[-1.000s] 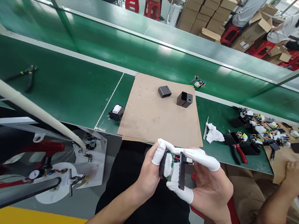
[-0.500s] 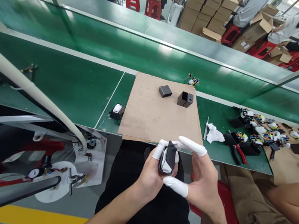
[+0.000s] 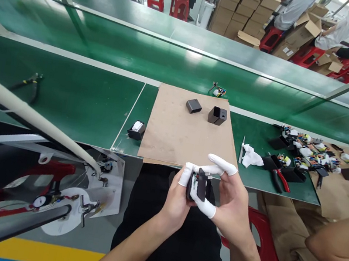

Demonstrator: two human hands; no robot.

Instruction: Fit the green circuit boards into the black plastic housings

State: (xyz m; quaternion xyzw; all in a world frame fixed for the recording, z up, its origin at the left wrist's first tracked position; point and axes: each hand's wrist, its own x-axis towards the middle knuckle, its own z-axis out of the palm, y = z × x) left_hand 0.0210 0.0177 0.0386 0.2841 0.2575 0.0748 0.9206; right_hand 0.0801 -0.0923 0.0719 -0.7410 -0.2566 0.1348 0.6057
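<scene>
Just off the green bench [image 3: 94,95], fingers [image 3: 207,208] of both hands [image 3: 175,205] [image 3: 233,203] hold a black casing [image 3: 201,187], red stools [image 3: 180,2] beyond.

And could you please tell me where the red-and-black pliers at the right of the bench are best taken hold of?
I'd grip the pliers around both handles, coming from the near edge of the bench: the handles spread toward that edge, while the head lies close to black cases, likely leaving less room.

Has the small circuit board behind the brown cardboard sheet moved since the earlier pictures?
Yes, to the left: measured against the cardboard sheet, the circuit board now lies left of the sheet's far right corner.
</scene>
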